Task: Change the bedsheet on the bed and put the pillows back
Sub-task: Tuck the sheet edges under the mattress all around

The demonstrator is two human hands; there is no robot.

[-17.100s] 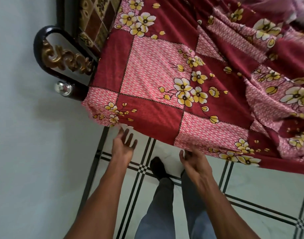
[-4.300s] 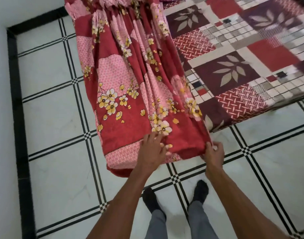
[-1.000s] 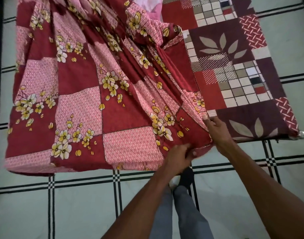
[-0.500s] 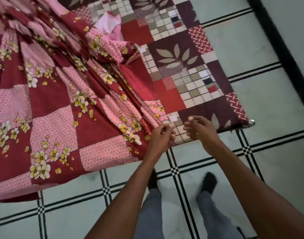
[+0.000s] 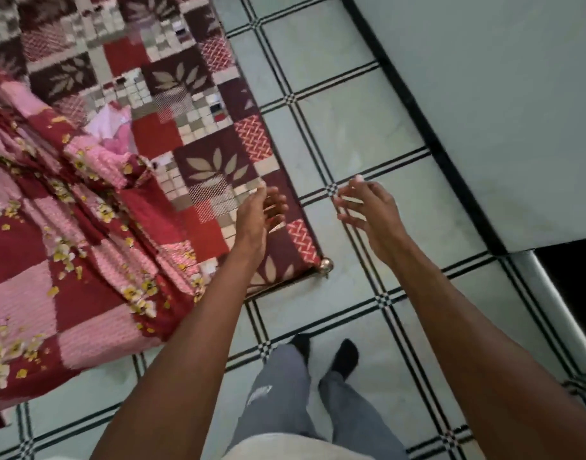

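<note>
1. Bed surface: the maroon, red and cream patchwork mattress cover with leaf motifs (image 5: 198, 134) is exposed along the right side, down to the corner by the round metal bed-frame knob (image 5: 326, 265). It looks flat and taut.
2. Bedsheet: the red and pink floral cotton sheet (image 5: 69, 247) lies bunched in long folds over the left part of the bed, its lower edge hanging off the near side toward the white tiled floor with black grid lines (image 5: 351, 127). Expect it to be light, limp and prone to slumping back into folds. You would do best to take it at the free hem or corner nearest the knob, not mid-panel.
3. Left hand (image 5: 260, 214): your fingers are loosely spread above the mattress corner, holding nothing. Whether they graze the cover is hard to tell through the blur.
4. Right hand (image 5: 368, 207): your fingers are fanned open over the floor, beside the bed, touching nothing.
</note>
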